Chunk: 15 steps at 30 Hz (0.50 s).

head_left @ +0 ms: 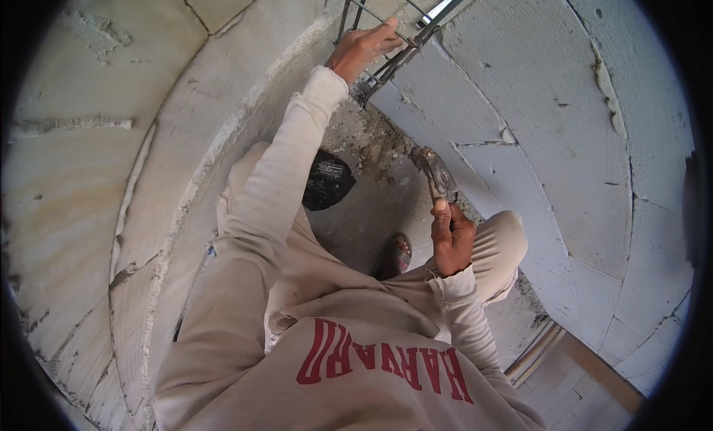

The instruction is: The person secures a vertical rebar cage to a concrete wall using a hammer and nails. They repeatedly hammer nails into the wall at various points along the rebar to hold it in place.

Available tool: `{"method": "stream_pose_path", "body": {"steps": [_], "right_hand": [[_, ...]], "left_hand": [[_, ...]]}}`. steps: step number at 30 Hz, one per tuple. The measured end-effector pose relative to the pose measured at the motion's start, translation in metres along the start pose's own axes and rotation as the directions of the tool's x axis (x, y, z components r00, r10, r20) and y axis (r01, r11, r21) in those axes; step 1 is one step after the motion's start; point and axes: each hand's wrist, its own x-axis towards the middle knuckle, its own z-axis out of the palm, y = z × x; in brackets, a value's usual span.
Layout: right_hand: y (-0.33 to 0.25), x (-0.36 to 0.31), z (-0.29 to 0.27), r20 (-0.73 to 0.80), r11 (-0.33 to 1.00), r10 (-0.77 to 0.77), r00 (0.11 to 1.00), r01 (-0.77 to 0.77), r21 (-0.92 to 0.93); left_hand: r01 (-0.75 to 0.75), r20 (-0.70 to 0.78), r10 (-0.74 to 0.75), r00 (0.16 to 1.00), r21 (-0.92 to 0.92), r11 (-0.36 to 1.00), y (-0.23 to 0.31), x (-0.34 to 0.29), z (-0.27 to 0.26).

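Rebar fills the top of our one view, the head camera looking down: a cage of thin grey steel bars [386,37], long rods tied with cross stirrups, leaning between pale aerated concrete block walls [535,96] that bend around us in the fisheye.

Our left hand [364,48] reaches up and forward, its fingers wrapped over one of the cross bars near the cage's lower end, thumb laid along the wire. Our right hand [451,241] sits lower and nearer the body, closed around the handles of a pair of rusty dark metal pincers [434,175], whose head points up toward the cage but stands well apart from it. Whether the pincer head is open or shut we cannot tell.

Below the hands lies a rubble-strewn grey concrete floor [371,208], with a crumpled black plastic bag [327,180] beside our left knee and a sandalled foot [397,254] between the knees.

We judge the cage stiff and fairly heavy for its slim look, rough and ribbed, so not slippery, though rust and wire ends could scratch. It is best held at a joint where a stirrup crosses a long rod, as the left hand does. The pincers are hard and compact, gripped low on the handles for leverage.
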Motion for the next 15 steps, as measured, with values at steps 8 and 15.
{"method": "stream_pose_path", "body": {"steps": [8, 15], "right_hand": [[-0.007, 0.063, -0.024, 0.207, 0.997, -0.032, 0.978, 0.046, -0.061], [0.04, 0.075, 0.052, 0.199, 0.905, -0.018, 0.98, 0.101, -0.413]], "left_hand": [[0.527, -0.356, -0.39, 0.849, 0.526, 0.668, -0.079, -0.113, -0.09], [0.61, -0.594, -0.572, 0.566, 0.768, -0.195, -0.118, -0.169, -0.083]]}}
